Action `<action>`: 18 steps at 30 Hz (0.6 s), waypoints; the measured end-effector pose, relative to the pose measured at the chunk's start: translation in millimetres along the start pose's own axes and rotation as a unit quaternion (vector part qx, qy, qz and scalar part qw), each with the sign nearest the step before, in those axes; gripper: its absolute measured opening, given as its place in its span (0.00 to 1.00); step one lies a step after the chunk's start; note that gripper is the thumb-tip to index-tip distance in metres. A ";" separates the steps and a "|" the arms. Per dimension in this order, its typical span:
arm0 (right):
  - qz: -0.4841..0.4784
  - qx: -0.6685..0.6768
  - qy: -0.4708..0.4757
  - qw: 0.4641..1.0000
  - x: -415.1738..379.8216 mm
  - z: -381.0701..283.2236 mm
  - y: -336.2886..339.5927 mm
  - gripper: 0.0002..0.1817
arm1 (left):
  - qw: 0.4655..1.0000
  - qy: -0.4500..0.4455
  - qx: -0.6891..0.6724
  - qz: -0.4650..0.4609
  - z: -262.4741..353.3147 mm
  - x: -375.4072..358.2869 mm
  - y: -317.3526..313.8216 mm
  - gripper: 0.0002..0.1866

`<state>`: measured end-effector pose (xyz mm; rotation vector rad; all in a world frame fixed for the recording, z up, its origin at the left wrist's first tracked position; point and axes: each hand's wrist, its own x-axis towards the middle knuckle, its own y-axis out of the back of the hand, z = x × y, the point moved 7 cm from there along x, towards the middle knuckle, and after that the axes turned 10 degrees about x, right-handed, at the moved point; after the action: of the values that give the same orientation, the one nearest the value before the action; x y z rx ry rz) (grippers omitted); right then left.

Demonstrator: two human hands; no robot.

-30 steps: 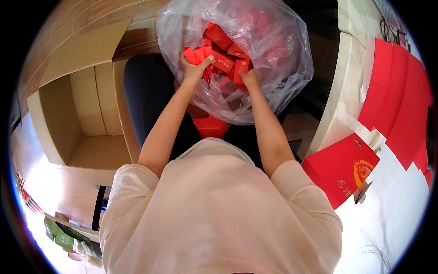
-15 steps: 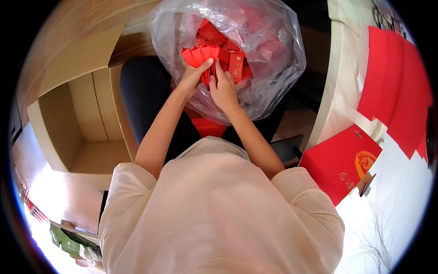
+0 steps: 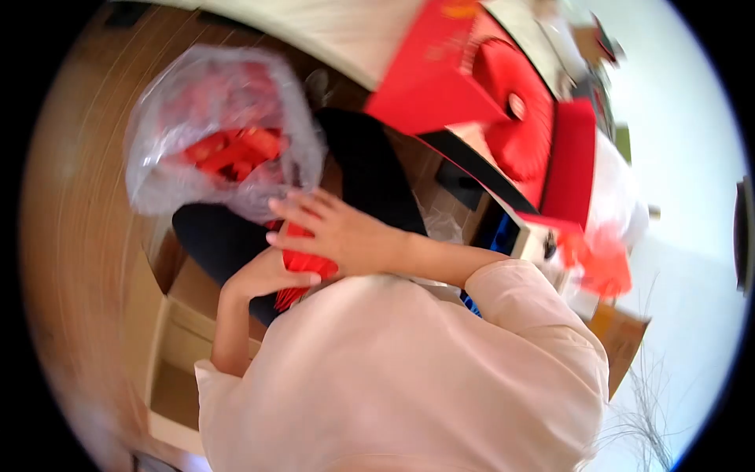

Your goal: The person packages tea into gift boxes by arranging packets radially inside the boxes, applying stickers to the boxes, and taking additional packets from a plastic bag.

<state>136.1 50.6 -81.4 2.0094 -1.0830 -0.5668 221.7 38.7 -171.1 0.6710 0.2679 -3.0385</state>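
Observation:
Close to my body, my left hand (image 3: 266, 274) is closed around a bunch of folded red paper packets (image 3: 297, 262); the pleated ends stick out below its fingers. My right hand (image 3: 338, 232) lies over the top of that bunch, fingers stretched and apart, covering part of it. Just beyond the hands, a clear plastic bag (image 3: 157, 169) full of loose red packets (image 3: 236, 153) stands by my knee. Off to the right is an opened red box (image 3: 429, 86) with a round, fanned red paper piece (image 3: 515, 145) inside.
An open cardboard box (image 3: 169, 346) is on the wooden floor (image 3: 86, 236) at my left. A cream-covered surface (image 3: 330, 35) runs along the top. Right of me are a red plastic bag (image 3: 602, 259), a brown carton (image 3: 617, 334) and thin dry twigs (image 3: 649, 409).
My view has swung right, bringing the opened red box in. The hands have moved from over the bag toward my body with the packets, and the right hand now lies over them.

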 end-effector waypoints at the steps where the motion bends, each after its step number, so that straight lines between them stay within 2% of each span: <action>1: 0.001 0.015 -0.032 0.999 0.6 6.2 -4.9 0.44 | 0.998 -0.014 0.054 -0.028 11.9 2.0 11.9 0.49; 2: 0.013 0.027 -0.075 0.997 -11.2 2.8 -9.1 0.44 | 0.990 -0.032 0.116 -0.067 24.5 5.4 7.5 0.48; 3: 0.047 0.055 -0.098 0.993 -18.3 5.4 -11.1 0.43 | 0.990 -0.075 0.118 -0.026 30.7 7.1 10.6 0.41; 4: 0.063 0.049 -0.103 0.991 -31.5 6.2 0.6 0.43 | 0.988 -0.075 0.134 -0.035 34.9 21.6 7.6 0.41; 5: 0.098 0.083 -0.156 0.979 -62.8 5.7 22.9 0.42 | 0.991 -0.064 0.111 -0.039 49.9 37.9 -6.4 0.38; 6: 0.115 0.127 -0.206 0.963 -80.4 4.8 32.8 0.41 | 0.996 -0.050 0.069 -0.035 52.4 42.6 -11.1 0.37; 8: 0.175 0.142 -0.217 0.950 -102.5 22.5 56.8 0.39 | 0.986 0.043 -0.150 -0.065 68.8 59.6 -8.3 0.38; 9: 0.180 0.198 -0.257 0.929 -114.9 36.1 65.7 0.38 | 0.948 0.016 -0.255 -0.191 77.4 74.3 -11.5 0.40; 10: 0.183 0.253 -0.296 0.903 -123.7 47.2 71.5 0.37 | 0.882 -0.016 -0.355 -0.309 85.5 80.1 -11.7 0.43; 11: 0.178 0.428 -0.334 0.821 -134.0 53.9 69.2 0.37 | 0.909 -0.019 -0.314 -0.275 93.6 86.4 -17.3 0.46; 12: 0.176 0.570 -0.364 0.715 -138.6 56.5 67.4 0.37 | 0.933 -0.033 -0.256 -0.249 109.8 89.8 -17.1 0.49; 13: 0.183 0.609 -0.368 0.678 -144.0 57.7 60.5 0.38 | 0.934 -0.034 -0.259 -0.245 111.2 83.8 -20.1 0.49; 14: 0.173 0.607 -0.366 0.683 -150.7 61.3 55.0 0.38 | 0.946 -0.025 -0.226 -0.229 110.3 84.6 -27.3 0.50; 16: 0.183 0.698 -0.354 0.595 -153.5 58.7 41.1 0.39 | 0.958 -0.018 -0.196 -0.207 105.1 82.8 -34.1 0.51; 17: 0.168 0.726 -0.358 0.562 -154.4 55.9 36.7 0.38 | 0.977 -0.011 -0.148 -0.155 94.0 84.8 -33.8 0.51; 18: 0.157 0.730 -0.356 0.563 -151.9 54.7 29.8 0.38 | 0.990 0.000 -0.100 -0.103 85.9 82.8 -30.9 0.51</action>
<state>2.1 145.4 -87.1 2.7164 -3.1094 -0.1647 109.1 56.1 -124.1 0.6688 0.6709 -3.1408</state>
